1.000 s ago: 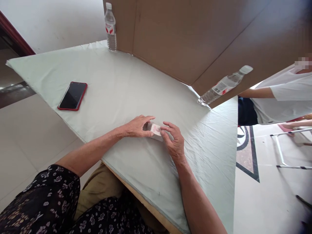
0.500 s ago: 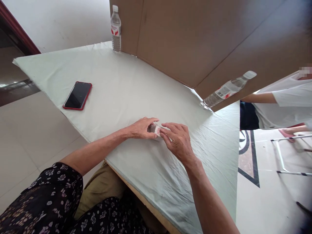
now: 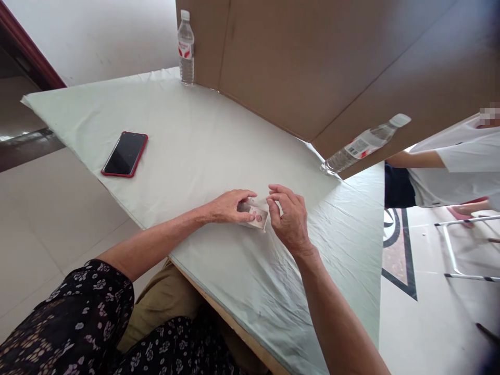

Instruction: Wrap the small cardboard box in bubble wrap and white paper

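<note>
A small pale box-shaped pack (image 3: 261, 220) with a reddish round mark on its near face lies low on the cloth. My left hand (image 3: 231, 205) is curled around its left end, thumb on the near side and fingers over the far side, which hides much of it. Just right of the pack, my right hand (image 3: 289, 214) is raised slightly with its fingers loosely bent. Its fingertips are apart from the pack, and I see nothing between them.
A red-cased phone (image 3: 125, 154) lies on the pale tablecloth (image 3: 183, 135) at the left. Two water bottles, one upright (image 3: 186, 49) and one that looks slanted (image 3: 363, 146), stand against a brown cardboard panel (image 3: 273, 57). A person in a white shirt (image 3: 461, 161) is at the right.
My right hand has come off the pack and moved a little right and up, its fingers more bent. More of the pack's printed face shows. My left hand stays around it.
</note>
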Available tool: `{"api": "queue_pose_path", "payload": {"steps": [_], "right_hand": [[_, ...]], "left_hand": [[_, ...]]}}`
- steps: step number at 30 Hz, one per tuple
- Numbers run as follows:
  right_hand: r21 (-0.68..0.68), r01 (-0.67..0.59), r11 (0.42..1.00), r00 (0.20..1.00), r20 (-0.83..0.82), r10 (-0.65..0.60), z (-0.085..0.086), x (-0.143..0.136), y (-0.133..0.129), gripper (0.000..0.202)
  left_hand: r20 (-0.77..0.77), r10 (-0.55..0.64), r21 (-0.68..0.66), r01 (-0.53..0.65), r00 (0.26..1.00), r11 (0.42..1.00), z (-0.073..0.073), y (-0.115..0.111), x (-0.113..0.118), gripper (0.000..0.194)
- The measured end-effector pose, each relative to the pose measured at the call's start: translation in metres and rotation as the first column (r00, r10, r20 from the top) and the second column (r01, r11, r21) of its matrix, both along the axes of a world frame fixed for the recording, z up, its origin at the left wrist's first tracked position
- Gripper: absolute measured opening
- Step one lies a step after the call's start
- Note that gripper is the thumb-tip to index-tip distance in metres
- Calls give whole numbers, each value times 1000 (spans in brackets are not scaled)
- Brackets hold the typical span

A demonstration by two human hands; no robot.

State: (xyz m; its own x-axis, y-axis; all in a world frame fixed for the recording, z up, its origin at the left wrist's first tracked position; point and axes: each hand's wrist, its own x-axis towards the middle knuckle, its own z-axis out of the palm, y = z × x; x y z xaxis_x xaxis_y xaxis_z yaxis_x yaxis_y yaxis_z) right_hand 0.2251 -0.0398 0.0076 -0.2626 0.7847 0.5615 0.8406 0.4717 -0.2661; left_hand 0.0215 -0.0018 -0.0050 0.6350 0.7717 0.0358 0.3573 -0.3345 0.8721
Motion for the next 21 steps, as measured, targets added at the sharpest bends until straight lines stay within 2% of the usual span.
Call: {"api": "queue_pose_path", "payload": {"steps": [5,7,11,13,16,19,21], "right_hand": [[-3,48,999,999,-6,-48,10,7,23,12],[-6,72,997,997,4,-72,10,13,35,11],[-26,117,993,993,5,-117,5,25,58,12],[-34,147,989,989,-15,-147,1,31,68,11],[-40,188,981,979,-70,-190,-4,38,79,11],[-43,207,977,964,-161,-211,-6,41,82,12],[-46,209,977,948,-235,-214,-5,40,76,13]], "left_hand": [[116,-59,-124,73,992,990,1,-3,2,78],[162,-73,-168,101,984,981,-1,-3,2,87],[196,-38,-167,72,980,983,-7,-2,2,102],[233,-39,-152,76,972,986,-8,-2,1,97],[215,-61,-156,96,975,983,-6,-2,1,71],[156,-57,-225,91,986,970,-4,-1,1,50],[181,-22,-296,75,983,952,-4,0,2,43]]}}
